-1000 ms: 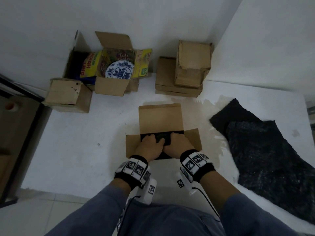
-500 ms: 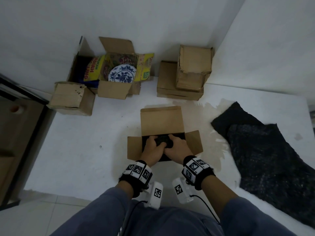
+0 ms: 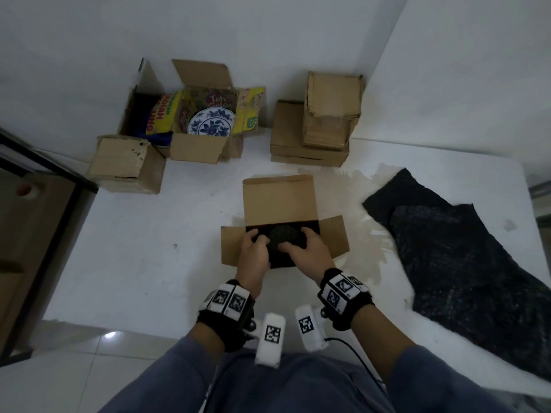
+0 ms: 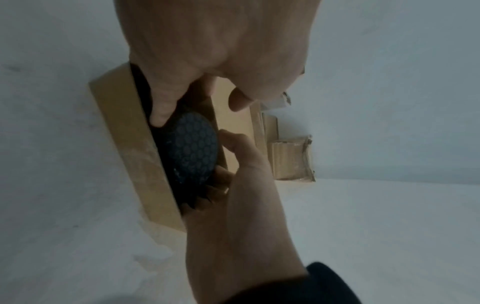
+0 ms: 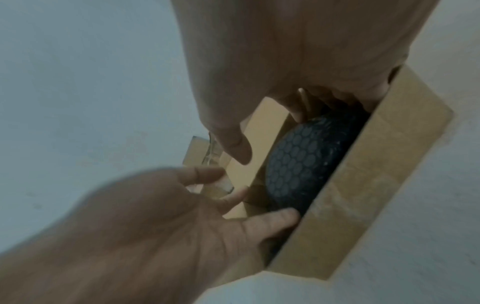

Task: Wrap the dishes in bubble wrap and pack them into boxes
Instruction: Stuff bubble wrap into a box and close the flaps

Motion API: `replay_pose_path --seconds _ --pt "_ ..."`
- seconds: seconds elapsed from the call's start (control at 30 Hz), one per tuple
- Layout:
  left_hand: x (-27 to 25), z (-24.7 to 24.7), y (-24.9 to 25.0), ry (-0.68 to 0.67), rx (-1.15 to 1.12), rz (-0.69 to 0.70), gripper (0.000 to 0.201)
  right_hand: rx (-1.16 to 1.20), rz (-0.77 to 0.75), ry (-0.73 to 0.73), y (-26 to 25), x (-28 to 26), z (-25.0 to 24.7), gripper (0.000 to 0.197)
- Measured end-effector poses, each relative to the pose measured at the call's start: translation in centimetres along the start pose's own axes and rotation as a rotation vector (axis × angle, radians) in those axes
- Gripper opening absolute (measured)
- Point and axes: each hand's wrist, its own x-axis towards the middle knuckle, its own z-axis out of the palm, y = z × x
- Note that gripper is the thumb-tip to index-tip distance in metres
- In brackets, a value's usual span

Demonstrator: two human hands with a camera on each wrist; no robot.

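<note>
An open cardboard box (image 3: 278, 201) sits mid-table with its flaps spread. Inside lies a round dish wrapped in black bubble wrap (image 3: 283, 238), also seen in the wrist views (image 4: 194, 150) (image 5: 298, 162). My left hand (image 3: 253, 251) is at the bundle's left edge; one straight finger (image 4: 161, 111) reaches down between bundle and box wall, and the thumb stands free. My right hand (image 3: 307, 248) is at the right edge, its fingers (image 4: 221, 179) curled round the bundle's rim. The box bottom is hidden.
A blue-and-white plate (image 3: 211, 123) lies in an open box with yellow packets at the back left. A closed box (image 3: 125, 159) stands left of it, stacked boxes (image 3: 328, 114) at the back. A black bubble wrap sheet (image 3: 462, 263) covers the right of the white table (image 3: 134, 248).
Both hands lay close together on top of the bundle; they have now spread to its left and right edges, uncovering its round top.
</note>
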Motion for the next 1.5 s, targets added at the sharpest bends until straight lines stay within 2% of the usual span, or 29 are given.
replay_pose_path --seconds 0.07,0.2,0.27,0.43,0.57,0.6,0.67,0.7,0.77,0.83,0.9,0.93,1.0,1.03,1.17,1.27,1.37,1.5 --pt "0.0 0.9 0.5 0.005 -0.075 -0.025 0.036 -0.003 0.003 0.033 -0.2 0.4 0.5 0.084" --pt "0.9 2.4 -0.3 0.057 -0.069 -0.03 0.059 -0.079 0.039 0.021 -0.6 1.1 1.0 0.082" --pt "1.5 2.6 -0.6 0.091 -0.071 -0.03 0.06 -0.098 0.056 0.007 -0.6 1.4 1.0 0.083" --pt "2.1 2.5 -1.3 0.078 -0.13 0.001 0.057 -0.146 0.09 -0.021 -0.8 1.9 0.7 0.085" --pt "3.7 2.7 -2.4 0.047 -0.023 0.006 0.083 -0.232 0.093 -0.091 -1.2 1.8 0.0 0.093" --pt "2.8 2.5 -1.8 0.021 0.017 0.009 0.08 -0.263 0.076 -0.116 -1.3 1.5 -0.4 0.092" --pt "1.0 1.6 -0.5 -0.019 0.131 0.058 0.057 -0.328 -0.032 -0.108 -1.1 0.7 -1.5 0.078" --pt "0.3 0.9 -0.1 -0.034 0.187 0.118 0.045 -0.337 -0.113 -0.054 -0.9 0.1 -2.2 0.066" --pt "-0.6 -1.3 0.0 -0.015 0.267 0.342 0.027 -0.299 -0.285 0.15 -0.1 -1.1 -3.4 0.046" --pt "-1.3 -3.8 -0.2 0.184 0.408 0.563 0.02 -0.326 -0.398 0.424 1.0 -1.8 -4.6 0.04" --pt "-0.9 -5.9 -0.4 0.37 0.439 0.616 0.027 -0.322 -0.375 0.58 2.4 -1.7 -5.4 0.051" --pt "-0.6 -6.6 -0.7 0.394 0.401 0.564 0.035 -0.246 -0.332 0.572 2.8 -1.7 -5.6 0.056" --pt "0.0 -7.1 -1.0 0.332 0.253 0.424 0.048 -0.048 -0.272 0.488 3.2 -1.6 -5.8 0.061" --pt "0.1 -7.0 -1.2 0.294 0.236 0.399 0.05 0.015 -0.268 0.45 3.4 -1.5 -5.7 0.059" --pt "-0.3 -5.1 -2.1 0.171 0.363 0.561 0.054 0.013 -0.371 0.366 3.4 -1.4 -4.4 0.042" --pt "0.3 -4.0 -3.3 0.108 0.581 0.667 0.059 -0.072 -0.427 0.337 3.5 -1.2 -3.4 0.035" --pt "1.4 -3.9 -4.2 0.083 0.769 0.707 0.067 -0.09 -0.429 0.329 3.5 -1.1 -3.3 0.035" --pt "2.1 -4.2 -4.0 0.122 0.841 0.701 0.079 -0.144 -0.419 0.316 3.8 -1.1 -3.6 0.037"
